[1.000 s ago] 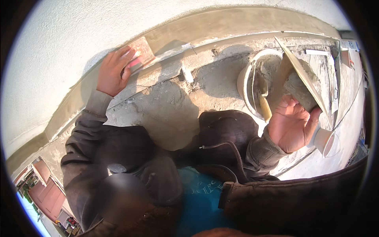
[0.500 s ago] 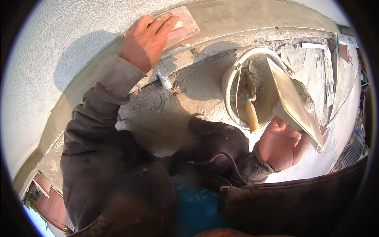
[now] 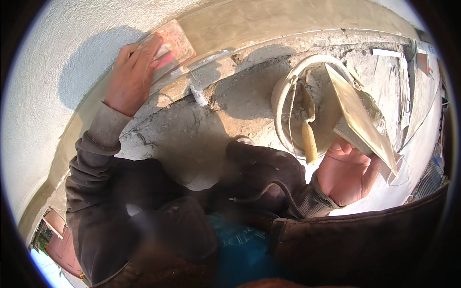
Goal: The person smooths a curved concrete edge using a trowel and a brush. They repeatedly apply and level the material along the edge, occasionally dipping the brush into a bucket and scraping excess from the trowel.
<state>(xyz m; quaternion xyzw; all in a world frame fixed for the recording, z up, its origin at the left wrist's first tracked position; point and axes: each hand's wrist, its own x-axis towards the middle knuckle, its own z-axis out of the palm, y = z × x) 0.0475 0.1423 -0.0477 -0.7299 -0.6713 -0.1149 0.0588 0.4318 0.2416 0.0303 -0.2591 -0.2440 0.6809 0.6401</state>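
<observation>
Fingers (image 3: 144,55) of the left hand (image 3: 128,91) are closed over the back of a flat pinkish block (image 3: 181,41), which lies on or just over the smooth grey-brown band (image 3: 273,21) below the rough white wall (image 3: 36,91); whether its whole face touches cannot be told. Half a second ago the block was farther right; it has slid left along the band, which suggests that the band is being worked in strokes along its length, this one leftward.

Meanwhile the right hand (image 3: 348,175) has hardly moved. Palm up, it grips the lower part of a tilted board (image 3: 362,122), some fingertips hidden behind it. Grey mortar (image 3: 373,111) shows along the board's far side. Just beside it, a trowel (image 3: 309,141) leans in the bucket (image 3: 277,98), its wooden handle over the rim, apart from both hands.
</observation>
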